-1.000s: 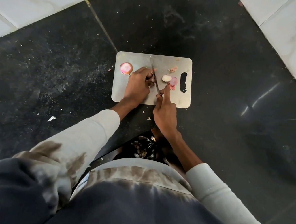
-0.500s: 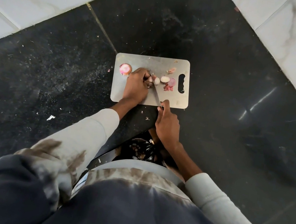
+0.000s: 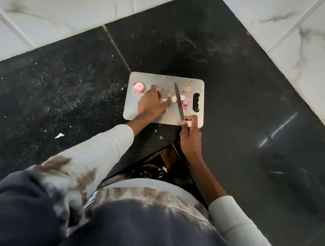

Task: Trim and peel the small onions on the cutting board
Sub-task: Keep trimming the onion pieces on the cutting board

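Knife (image 3: 178, 101) | tip away, slightly left | right hand (image 3: 190, 136) grips handle

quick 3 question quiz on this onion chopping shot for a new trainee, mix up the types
1. True or false: the knife lies flat on the counter, off the cutting board.
2. Which hand grips the knife? A) left hand B) right hand
3. Fill in: the onion half at the board's left end lies cut face ____.

Key: 1 false, its blade is over the board. 2 B; the left hand is on the board by the onion pieces. 3 up.
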Demonstrator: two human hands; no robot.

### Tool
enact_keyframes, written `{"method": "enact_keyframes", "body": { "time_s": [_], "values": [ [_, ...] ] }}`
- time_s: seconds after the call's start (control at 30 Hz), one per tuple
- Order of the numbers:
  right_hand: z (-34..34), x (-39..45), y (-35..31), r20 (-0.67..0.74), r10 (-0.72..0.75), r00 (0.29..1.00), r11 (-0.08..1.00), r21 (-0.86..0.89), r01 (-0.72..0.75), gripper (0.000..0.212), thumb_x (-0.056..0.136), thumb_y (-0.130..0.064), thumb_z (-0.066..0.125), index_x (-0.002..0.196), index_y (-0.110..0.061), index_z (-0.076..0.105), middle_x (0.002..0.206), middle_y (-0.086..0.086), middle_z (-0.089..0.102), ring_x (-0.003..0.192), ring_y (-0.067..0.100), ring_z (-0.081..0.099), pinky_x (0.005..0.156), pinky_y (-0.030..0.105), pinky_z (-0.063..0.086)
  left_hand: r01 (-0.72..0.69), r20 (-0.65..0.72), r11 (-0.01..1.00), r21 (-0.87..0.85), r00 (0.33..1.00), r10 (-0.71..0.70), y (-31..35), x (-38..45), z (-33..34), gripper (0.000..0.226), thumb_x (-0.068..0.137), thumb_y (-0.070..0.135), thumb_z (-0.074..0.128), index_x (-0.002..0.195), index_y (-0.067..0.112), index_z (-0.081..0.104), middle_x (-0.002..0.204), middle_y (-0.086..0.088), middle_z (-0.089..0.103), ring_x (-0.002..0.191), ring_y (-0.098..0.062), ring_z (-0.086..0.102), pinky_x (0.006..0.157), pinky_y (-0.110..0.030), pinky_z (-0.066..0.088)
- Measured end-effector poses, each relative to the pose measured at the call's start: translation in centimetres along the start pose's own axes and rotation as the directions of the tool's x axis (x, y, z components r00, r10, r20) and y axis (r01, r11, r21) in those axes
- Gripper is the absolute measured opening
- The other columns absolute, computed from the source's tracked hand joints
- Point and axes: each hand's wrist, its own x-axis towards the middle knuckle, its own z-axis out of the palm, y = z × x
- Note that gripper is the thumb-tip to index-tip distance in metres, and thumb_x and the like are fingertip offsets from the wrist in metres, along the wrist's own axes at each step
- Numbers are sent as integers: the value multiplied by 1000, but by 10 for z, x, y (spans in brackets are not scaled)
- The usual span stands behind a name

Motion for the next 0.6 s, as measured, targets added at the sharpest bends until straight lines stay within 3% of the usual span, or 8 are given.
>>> {"method": "enact_keyframes", "body": {
  "time_s": [0.13, 0.3, 0.43, 0.6],
  "values": [
    [-2, 3, -3, -12, -18, 1000, 1000, 26, 18, 6, 115, -30, 43, 117, -25, 45, 67, 7, 52, 56, 19, 46, 53, 39, 43, -78, 28, 997, 5, 997, 78, 4, 2, -4, 44, 104, 43, 61, 137, 19, 45, 102, 1, 63, 78, -15, 60, 56, -27, 39],
    [3, -1, -7, 25, -28, 999, 999, 19, 28, 20, 115, -31, 41, 128, -16, 46, 70, 11, 53, 60, 22, 49, 56, 36, 45, -177, 45, 984, -35, 983, 178, -7, 6, -10, 19, 110, 25, 52, 126, 19, 61, 97, -4, 71, 71, -13, 62, 53, -24, 40],
    [7, -1, -8, 54, 2, 999, 1000, 12, -3, 28, 115, -32, 41, 136, -13, 44, 69, 8, 53, 60, 21, 48, 56, 37, 44, -178, 70, 974, -139, 979, 189, -15, 7, -14, 25, 110, 16, 53, 128, 14, 70, 96, -7, 74, 71, -19, 73, 65, -34, 64],
    [9, 3, -8, 72, -8, 997, 999, 36, 5, 23, 115, -34, 42, 131, -18, 45, 69, 7, 53, 61, 22, 48, 57, 38, 43, -193, 118, 954, -229, 968, 224, -17, 5, -18, 25, 101, 18, 70, 125, 11, 72, 95, -4, 77, 65, -10, 74, 74, -28, 66]
  ]
}}
